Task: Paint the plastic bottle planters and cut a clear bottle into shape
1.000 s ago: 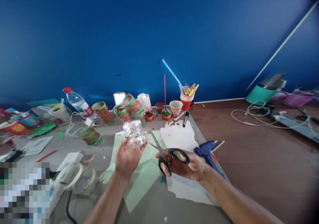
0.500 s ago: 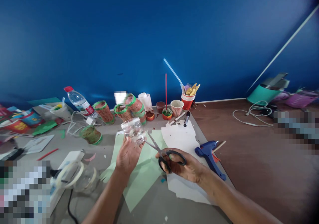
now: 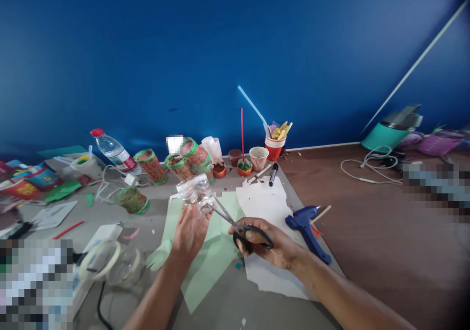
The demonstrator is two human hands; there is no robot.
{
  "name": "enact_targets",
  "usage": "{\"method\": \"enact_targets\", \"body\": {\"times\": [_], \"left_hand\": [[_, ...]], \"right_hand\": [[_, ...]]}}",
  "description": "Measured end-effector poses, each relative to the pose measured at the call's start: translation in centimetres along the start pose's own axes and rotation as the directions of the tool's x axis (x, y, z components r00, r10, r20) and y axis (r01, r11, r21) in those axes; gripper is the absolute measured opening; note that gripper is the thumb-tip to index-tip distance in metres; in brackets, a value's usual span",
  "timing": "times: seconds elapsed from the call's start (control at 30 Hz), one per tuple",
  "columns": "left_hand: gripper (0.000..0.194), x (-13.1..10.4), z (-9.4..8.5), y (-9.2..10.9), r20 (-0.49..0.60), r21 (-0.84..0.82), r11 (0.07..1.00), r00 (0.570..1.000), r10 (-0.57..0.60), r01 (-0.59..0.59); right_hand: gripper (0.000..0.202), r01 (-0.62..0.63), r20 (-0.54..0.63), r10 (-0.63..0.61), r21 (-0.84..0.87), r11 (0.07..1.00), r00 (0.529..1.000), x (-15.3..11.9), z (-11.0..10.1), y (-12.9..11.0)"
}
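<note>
Over desk (image 3: 216, 304): L hand (image 3: 190, 231) holds clr plastic (image 3: 194, 188); R hand (image 3: 273, 247), open scissors (image 3: 234, 223).

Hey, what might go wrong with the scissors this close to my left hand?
The open scissors, held in your right hand, point toward the clear plastic piece in your left hand; a slip might nick that hand. Your right forearm is close beside the blue glue gun and might knock it.

- No word, brand or number can be read.
- At nine o'clock, the red-and-white label (image 3: 129, 163) on the clear plastic bottle with a red cap (image 3: 113, 150) bears marks too small to read.
- Farther out at nine o'clock, yellow marks on a red, tapered cup (image 3: 25, 190) are blurred.
</note>
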State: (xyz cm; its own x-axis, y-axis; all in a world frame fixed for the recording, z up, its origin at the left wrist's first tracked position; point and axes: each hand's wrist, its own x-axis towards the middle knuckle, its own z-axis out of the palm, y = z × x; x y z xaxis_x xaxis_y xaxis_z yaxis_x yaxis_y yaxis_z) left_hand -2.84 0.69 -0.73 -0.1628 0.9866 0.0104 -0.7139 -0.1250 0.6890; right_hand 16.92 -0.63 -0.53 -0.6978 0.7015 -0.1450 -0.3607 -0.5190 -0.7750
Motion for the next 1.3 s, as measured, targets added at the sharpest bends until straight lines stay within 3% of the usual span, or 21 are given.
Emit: {"method": "enact_targets", "body": {"times": [0.43, 0.67, 0.97, 1.3], "left_hand": [[0.029, 0.0, -0.3, -0.8, -0.023, -0.017, 0.998, 0.997, -0.069, 0.069], [0.021, 0.6, -0.5, -0.4, -0.094, -0.015, 1.000, 0.995, -0.021, 0.020], [0.019, 1.5, -1.4, 0.5, -0.040, -0.001, 0.995, 0.995, 0.096, -0.096], [0.025, 0.4, -0.2, 0.1, -0.014, 0.081, 0.991, 0.994, 0.108, -0.107]], "right_hand": [[0.052, 0.014, -0.039, -0.015, -0.027, 1.000, 0.999, 0.4, 0.3, 0.4], [0.051, 0.024, 0.015, -0.025, 0.078, 0.997, 1.000, 0.8, 0.1, 0.7], [0.044, 0.031, 0.058, -0.037, 0.100, 0.994, 0.998, 0.3, 0.0, 0.5], [0.045, 0.025, 0.067, -0.031, 0.096, 0.995, 0.997, 0.5, -0.1, 0.4]]}}
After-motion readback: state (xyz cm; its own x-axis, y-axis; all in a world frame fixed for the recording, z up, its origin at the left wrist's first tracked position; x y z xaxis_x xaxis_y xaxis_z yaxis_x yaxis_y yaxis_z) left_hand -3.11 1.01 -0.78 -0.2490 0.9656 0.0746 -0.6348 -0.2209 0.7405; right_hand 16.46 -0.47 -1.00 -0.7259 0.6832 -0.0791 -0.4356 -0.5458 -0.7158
